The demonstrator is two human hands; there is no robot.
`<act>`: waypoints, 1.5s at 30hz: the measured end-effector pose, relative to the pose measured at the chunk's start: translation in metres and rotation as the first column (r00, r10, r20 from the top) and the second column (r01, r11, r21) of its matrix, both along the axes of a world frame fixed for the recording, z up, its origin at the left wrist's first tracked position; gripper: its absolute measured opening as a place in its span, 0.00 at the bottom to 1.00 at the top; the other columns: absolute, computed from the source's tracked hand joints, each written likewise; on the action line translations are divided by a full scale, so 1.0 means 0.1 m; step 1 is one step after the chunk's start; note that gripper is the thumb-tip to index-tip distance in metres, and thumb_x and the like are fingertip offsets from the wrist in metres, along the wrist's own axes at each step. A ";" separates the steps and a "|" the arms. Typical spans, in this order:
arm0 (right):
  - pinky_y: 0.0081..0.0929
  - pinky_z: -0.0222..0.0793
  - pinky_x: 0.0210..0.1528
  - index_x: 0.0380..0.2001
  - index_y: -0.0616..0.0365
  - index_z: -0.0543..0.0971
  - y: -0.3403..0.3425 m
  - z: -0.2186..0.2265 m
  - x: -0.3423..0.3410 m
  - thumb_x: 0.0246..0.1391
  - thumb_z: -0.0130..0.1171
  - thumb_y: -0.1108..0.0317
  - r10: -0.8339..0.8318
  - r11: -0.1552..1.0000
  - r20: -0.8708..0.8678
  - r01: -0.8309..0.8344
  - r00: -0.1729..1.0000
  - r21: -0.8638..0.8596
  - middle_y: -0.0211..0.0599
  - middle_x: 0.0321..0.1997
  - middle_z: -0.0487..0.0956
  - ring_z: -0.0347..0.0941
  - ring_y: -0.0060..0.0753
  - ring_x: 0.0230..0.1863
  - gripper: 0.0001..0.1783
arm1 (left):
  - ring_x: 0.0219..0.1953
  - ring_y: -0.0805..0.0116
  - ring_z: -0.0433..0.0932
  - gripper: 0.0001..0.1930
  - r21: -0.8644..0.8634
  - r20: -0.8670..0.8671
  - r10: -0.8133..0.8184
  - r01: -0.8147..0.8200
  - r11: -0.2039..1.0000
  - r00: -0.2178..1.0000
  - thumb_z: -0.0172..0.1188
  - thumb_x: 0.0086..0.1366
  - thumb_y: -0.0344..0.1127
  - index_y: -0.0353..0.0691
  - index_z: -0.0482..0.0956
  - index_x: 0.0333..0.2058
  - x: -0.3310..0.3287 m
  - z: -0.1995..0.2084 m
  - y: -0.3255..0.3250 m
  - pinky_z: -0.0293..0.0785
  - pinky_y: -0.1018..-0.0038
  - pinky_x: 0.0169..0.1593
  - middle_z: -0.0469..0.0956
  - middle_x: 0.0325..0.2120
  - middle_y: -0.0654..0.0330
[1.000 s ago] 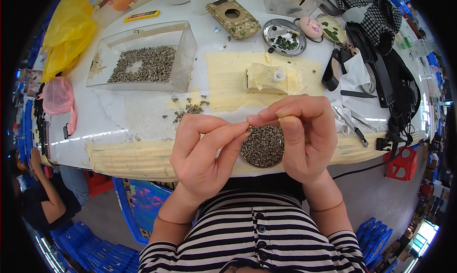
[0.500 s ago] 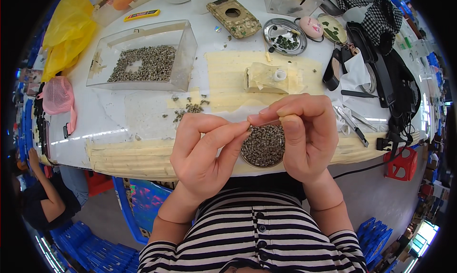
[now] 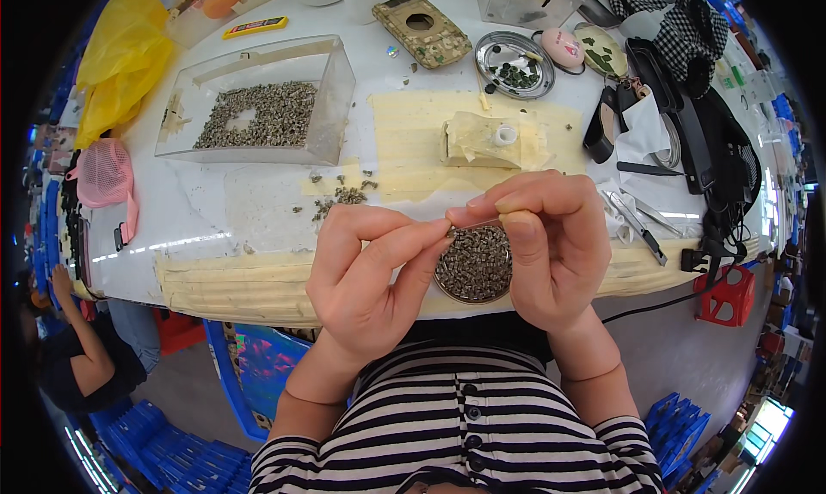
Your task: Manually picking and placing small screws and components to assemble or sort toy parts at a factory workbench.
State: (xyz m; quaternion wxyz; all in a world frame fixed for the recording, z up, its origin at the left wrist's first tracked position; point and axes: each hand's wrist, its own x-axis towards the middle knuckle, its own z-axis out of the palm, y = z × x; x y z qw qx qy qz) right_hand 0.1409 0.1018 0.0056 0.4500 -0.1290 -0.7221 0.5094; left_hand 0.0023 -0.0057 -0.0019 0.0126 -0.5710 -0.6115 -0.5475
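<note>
**Fingertip pinch above the round dish** (image 3: 469, 302)

Taking the meeting fingertips as the clock's centre, the left hand (image 3: 366, 283) comes in from 8 o'clock, its thumb and forefinger pinching a tiny piece (image 3: 450, 233) too small to identify. The right hand (image 3: 559, 249) comes in from 4 o'clock, grasping a thin strand (image 3: 478, 225), perhaps wire or a needle, which spans the gap toward the left fingertips. At 6 o'clock, just below, the dish rests near the front edge of the tabletop (image 3: 194, 210), filled with small metal pieces (image 3: 476, 266).

For good work here, I would let the left hand act as the steady anchor and the right make only small guiding movements, keeping strand and piece in line. A light pinch seems best, since squeezing could bend the strand or flick the piece away. Working low over the dish should catch most drops.

Farther out, loose pieces (image 3: 340, 200) lie at 10 o'clock, and a taped block (image 3: 460, 145) with a white ring (image 3: 505, 136) at 12. Beyond, a clear box (image 3: 334, 107) holds more pieces at 10; a metal plate (image 3: 521, 96) sits between 12 and 1, and a camouflage case (image 3: 440, 48) farthest, just short of 12.
</note>
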 end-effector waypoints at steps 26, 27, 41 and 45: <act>0.31 0.68 0.37 0.32 0.61 0.80 0.51 0.21 0.01 0.51 0.66 0.75 -0.543 0.687 0.124 0.355 0.830 0.634 0.36 0.31 0.78 0.72 0.39 0.34 0.06 | 0.30 0.67 0.73 0.13 -0.017 0.058 0.023 -0.022 1.000 0.998 0.72 0.50 0.20 0.35 0.85 0.36 0.03 0.02 0.00 0.69 0.75 0.32 0.76 0.28 0.60; 0.32 0.68 0.37 0.33 0.61 0.80 0.51 0.19 0.02 0.51 0.66 0.75 -0.547 0.683 0.149 0.336 0.824 0.648 0.36 0.32 0.78 0.72 0.40 0.34 0.06 | 0.30 0.67 0.73 0.13 -0.016 0.068 0.020 -0.019 1.000 0.997 0.72 0.50 0.20 0.35 0.85 0.36 0.04 0.02 0.00 0.69 0.75 0.32 0.76 0.28 0.60; 0.26 0.66 0.39 0.33 0.61 0.83 0.01 0.17 0.00 0.53 0.64 0.74 0.012 0.994 0.289 -0.042 0.957 0.098 0.36 0.31 0.78 0.72 0.34 0.35 0.04 | 0.30 0.66 0.73 0.14 0.067 -0.023 0.007 -0.005 0.998 1.000 0.72 0.50 0.21 0.37 0.84 0.37 -0.02 0.00 -0.03 0.69 0.74 0.32 0.77 0.29 0.61; 0.30 0.67 0.36 0.29 0.61 0.82 -0.01 0.18 -0.03 0.48 0.69 0.73 -0.107 0.977 0.248 0.056 0.963 0.205 0.35 0.28 0.78 0.71 0.39 0.32 0.06 | 0.30 0.66 0.73 0.14 0.069 -0.036 0.019 -0.016 0.998 0.999 0.72 0.50 0.21 0.37 0.84 0.37 -0.01 0.01 -0.02 0.68 0.74 0.32 0.77 0.30 0.62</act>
